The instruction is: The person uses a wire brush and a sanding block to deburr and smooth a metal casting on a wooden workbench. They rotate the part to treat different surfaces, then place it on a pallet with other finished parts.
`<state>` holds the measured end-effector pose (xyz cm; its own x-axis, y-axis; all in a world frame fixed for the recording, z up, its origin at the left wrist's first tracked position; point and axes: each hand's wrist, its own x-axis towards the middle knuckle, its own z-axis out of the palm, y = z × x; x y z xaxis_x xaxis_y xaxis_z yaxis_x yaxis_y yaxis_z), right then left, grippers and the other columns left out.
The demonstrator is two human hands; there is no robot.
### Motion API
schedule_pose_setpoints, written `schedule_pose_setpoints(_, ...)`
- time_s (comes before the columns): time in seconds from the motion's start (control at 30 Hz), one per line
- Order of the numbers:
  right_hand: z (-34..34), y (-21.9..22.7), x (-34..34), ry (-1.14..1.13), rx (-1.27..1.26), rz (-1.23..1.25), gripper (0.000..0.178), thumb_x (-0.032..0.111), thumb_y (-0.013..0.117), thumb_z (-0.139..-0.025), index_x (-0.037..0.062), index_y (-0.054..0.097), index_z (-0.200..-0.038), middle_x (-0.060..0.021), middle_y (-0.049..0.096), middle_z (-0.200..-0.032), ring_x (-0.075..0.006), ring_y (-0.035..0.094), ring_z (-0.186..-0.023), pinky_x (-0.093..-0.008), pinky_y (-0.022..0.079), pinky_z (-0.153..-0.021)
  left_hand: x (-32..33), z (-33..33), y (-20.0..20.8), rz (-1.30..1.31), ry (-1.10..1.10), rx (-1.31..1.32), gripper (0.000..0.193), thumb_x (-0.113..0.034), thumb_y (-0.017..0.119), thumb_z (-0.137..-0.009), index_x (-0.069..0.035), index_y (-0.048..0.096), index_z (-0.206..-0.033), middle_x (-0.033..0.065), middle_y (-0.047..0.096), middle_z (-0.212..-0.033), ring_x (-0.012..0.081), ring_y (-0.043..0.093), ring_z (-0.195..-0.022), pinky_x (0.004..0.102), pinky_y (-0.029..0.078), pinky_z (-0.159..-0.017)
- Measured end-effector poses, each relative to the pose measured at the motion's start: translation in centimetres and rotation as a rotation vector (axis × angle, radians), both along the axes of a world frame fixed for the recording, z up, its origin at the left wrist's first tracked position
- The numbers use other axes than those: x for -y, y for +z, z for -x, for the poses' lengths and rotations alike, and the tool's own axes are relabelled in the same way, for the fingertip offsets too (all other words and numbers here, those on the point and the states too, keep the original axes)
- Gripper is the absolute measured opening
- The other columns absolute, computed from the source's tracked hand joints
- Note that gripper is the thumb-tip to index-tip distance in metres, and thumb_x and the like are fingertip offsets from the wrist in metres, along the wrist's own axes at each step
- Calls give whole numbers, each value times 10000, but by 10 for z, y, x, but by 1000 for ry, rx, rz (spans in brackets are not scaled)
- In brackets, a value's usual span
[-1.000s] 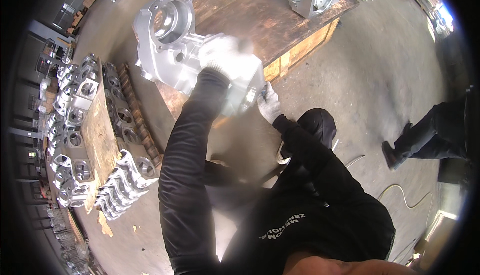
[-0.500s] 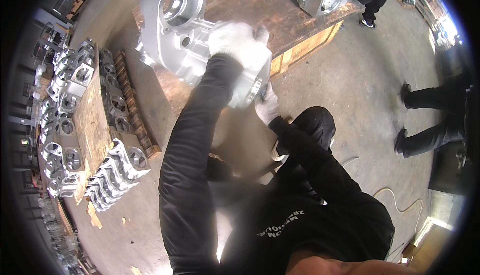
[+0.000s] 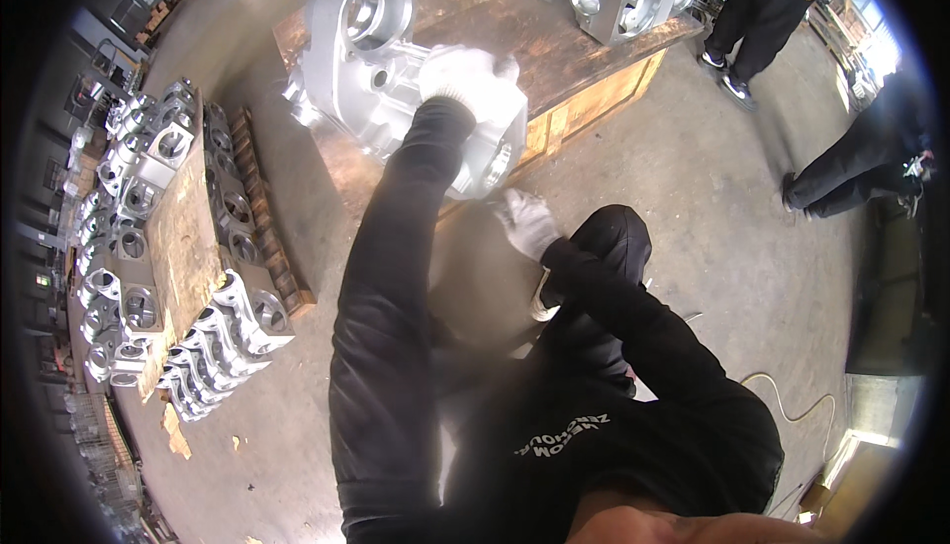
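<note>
A large silver metal casting (image 3: pixel 341 69) with a round bored opening stands on the near part of the brown wooden table. My gloved left hand (image 3: pixel 470 84) lies over its upper right part, fingers bent around it; glare washes out the finger detail. Just below the casting's lower right end, close to a round hole, is my gloved right hand (image 3: pixel 526 224). Its fingers are curled together at the tips, and what they hold, if anything, is too small to make out.
More silver castings (image 3: pixel 633 0) stand at the table's (image 3: pixel 465 9) far right. Rows of castings (image 3: pixel 213 346) sit on a wooden pallet at left with a board (image 3: pixel 183 247) among them. Two people in dark trousers (image 3: pixel 757 19) stand at right. A pale hose (image 3: pixel 792 405) lies on the floor.
My right hand has drawn down, slightly away from the casting's lower end. My left hand stays on the casting. At right, the people have shifted, and one shows more fully.
</note>
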<state>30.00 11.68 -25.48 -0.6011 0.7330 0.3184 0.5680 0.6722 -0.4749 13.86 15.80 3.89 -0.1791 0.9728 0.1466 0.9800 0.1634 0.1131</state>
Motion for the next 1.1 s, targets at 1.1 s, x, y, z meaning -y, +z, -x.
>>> schedule_pose_setpoints(1.1, -27, 107, -18, 73, 61, -102, 202, 324, 632, -996, 153, 667, -1099, -115, 699, -757, -342, 710, -679, -464, 544, -600, -7, 11, -20, -116, -32, 27, 579, -514, 452, -1021, -68, 812, -939, 187, 777, -1015, 364, 703, -1090, 451, 464, -1067)
